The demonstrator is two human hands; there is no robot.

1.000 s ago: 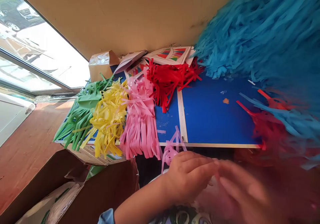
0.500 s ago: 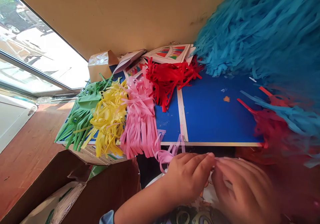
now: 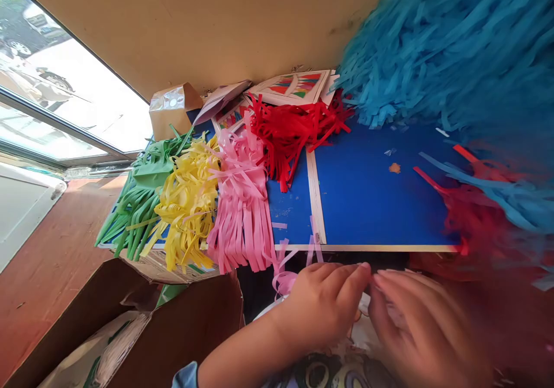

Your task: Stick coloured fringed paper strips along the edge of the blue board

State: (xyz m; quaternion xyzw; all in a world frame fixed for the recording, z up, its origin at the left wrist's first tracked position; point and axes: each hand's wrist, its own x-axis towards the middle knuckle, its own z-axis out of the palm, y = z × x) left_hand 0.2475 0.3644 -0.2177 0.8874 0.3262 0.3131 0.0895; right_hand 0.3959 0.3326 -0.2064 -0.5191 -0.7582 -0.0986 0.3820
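Note:
My left hand (image 3: 326, 295) is closed in front of the table edge, gripping a bunch of pink paper strips (image 3: 285, 281) whose loose ends stick out behind its fingers. My right hand (image 3: 426, 324) faces it, thumb and fingers drawn together, with the fingertips close to those of the left. What sits between the right fingertips is hidden and slightly blurred. Just beyond, a pink paper fringe (image 3: 242, 226) hangs over the edge of the blue table (image 3: 367, 197). Red fringe (image 3: 294, 125) lies behind it.
Yellow fringe (image 3: 186, 203) and green fringe (image 3: 147, 191) lie at the left of the table. A big blue fringe pile (image 3: 433, 59) fills the back right, with red strips (image 3: 480, 209) below. An open cardboard box (image 3: 190, 330) stands at lower left. Printed sheets (image 3: 298, 85) lean by the wall.
The fingertips of my hands have moved slightly apart. The pink strip ends behind my left hand have shifted, and the view has moved a little.

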